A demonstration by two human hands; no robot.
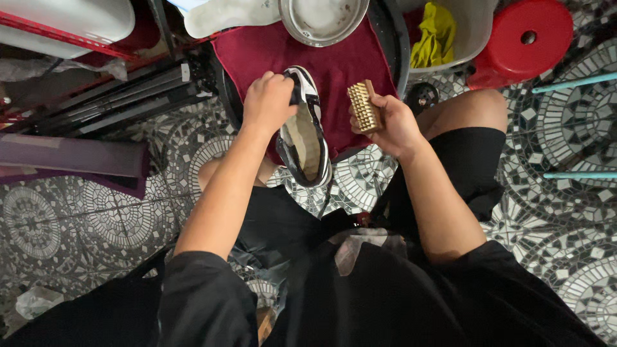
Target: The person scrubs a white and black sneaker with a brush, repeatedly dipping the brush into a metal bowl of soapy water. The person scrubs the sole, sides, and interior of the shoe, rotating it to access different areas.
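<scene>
Left hand (268, 101): clenched tight on the toe end of the black-and-white slip-on shoe (306, 132), opening tipped up toward the camera, held above the dark red cloth (270, 51).
Shoe position: between both hands, over the cloth's front edge, near the knees.
Right hand (389, 125): fingers wrapped round the small wooden brush with pale bristles (364, 106), bristles facing the shoe, just beside it, not touching.
Good practice, as judged: firm grip on shoe, short strokes, dirt falling onto cloth.
Beyond: round metal basin (321, 19), red plastic stool (527, 42).
</scene>
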